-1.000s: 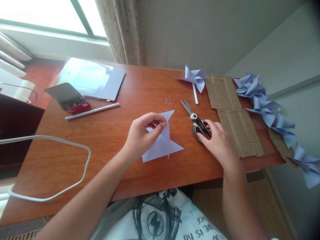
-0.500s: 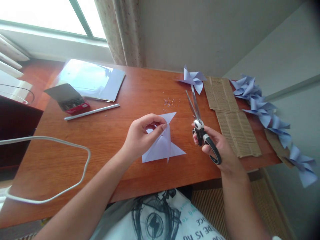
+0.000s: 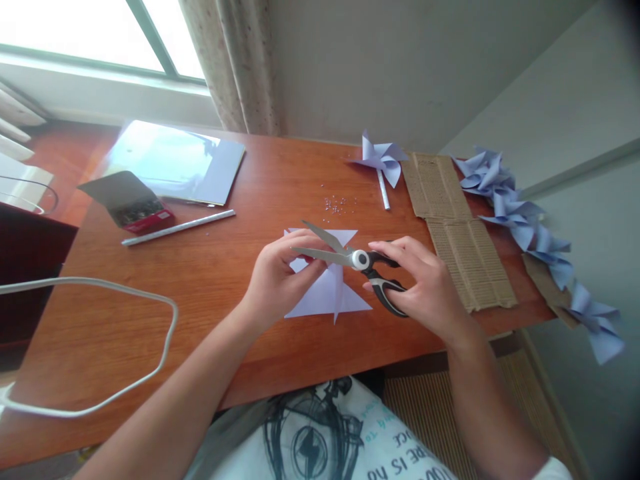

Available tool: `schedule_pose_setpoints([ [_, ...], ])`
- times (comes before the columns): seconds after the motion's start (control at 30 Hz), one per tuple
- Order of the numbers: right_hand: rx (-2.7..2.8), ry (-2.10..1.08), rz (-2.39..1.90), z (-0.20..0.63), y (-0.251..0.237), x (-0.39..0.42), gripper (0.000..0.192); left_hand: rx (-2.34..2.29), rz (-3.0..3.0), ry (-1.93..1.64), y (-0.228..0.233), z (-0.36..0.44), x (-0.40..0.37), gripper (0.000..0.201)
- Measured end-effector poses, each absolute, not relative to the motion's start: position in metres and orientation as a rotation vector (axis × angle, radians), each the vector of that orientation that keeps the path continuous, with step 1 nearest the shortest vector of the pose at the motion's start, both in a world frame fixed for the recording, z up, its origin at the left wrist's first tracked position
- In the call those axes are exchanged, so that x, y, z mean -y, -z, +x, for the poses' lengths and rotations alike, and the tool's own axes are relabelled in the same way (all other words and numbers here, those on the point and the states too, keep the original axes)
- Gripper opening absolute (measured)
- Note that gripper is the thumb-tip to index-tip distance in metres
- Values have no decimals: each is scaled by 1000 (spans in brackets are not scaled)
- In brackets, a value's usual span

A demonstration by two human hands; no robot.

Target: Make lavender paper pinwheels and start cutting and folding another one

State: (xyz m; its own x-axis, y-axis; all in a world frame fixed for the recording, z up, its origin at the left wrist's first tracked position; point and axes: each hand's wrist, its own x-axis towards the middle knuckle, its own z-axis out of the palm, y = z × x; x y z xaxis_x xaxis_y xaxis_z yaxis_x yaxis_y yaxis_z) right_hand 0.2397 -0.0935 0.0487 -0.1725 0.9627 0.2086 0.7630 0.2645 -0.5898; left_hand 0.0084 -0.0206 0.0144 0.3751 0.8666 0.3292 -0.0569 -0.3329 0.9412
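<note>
My left hand [image 3: 283, 272] pinches a light purple paper sheet [image 3: 320, 300], cut into pointed flaps, with part of it folded over toward the middle. The sheet is near the table's front edge, and my fingers hide some of its centre. In my right hand [image 3: 420, 283] is a pair of scissors [image 3: 359, 259] with black and grey handles and a white pivot. Its blades are parted and point left, over the paper and in front of my left fingertips. Whether the blades touch the paper I cannot tell.
A finished paper pinwheel [image 3: 383, 160] on a white stick lies at the back. Corrugated cardboard [image 3: 465, 233] and several more pinwheels [image 3: 525, 227] are on the right. A rolled paper stick [image 3: 180, 228], a red box [image 3: 143, 210], a clear folder [image 3: 175, 163] and a white cable [image 3: 170, 327] occupy the left.
My right hand has turned the scissors from pointing away to pointing left and brought them across to the paper. My left hand keeps its pinch on the paper.
</note>
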Motion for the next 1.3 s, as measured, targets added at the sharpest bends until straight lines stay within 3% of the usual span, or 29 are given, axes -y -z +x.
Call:
schedule_pose_setpoints([
  [0.37, 2082, -344, -1602, 242, -53, 98, 55, -762, 1598, -1124, -20, 10, 22, 8],
  [1.3, 2119, -338, -1597, 244, -53, 100, 57, -790, 1566, -1099, -17, 11, 23, 6],
])
